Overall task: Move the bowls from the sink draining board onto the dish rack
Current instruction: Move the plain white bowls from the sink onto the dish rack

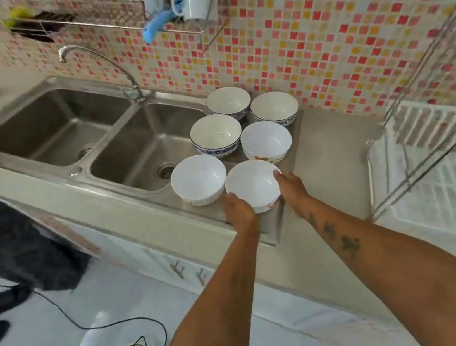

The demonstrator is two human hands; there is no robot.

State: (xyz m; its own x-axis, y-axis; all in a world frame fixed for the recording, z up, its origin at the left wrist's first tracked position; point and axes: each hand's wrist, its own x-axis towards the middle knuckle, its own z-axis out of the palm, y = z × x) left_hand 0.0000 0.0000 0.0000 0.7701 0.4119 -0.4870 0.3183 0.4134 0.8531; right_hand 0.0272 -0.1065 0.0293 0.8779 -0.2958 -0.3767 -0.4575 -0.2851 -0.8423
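Several white bowls stand in two rows on the steel draining board (274, 229) to the right of the sink. The nearest bowl (251, 184) has a red pattern on its side, and both hands grip it: my left hand (238, 211) on its near left side, my right hand (290, 186) on its right rim. A plain white bowl (198, 178) stands just left of it. Behind are a red-patterned bowl (266, 141) and three blue-rimmed bowls (215, 133), (228, 102), (274, 107). The white dish rack (443, 195) with a metal wire frame stands at the right.
A double steel sink (117, 147) with a curved tap (106, 64) lies to the left. A strip of beige counter (335, 152) separates the draining board from the rack. A wall shelf (164, 20) hangs above on the mosaic tiles. Cables trail on the floor (96, 329).
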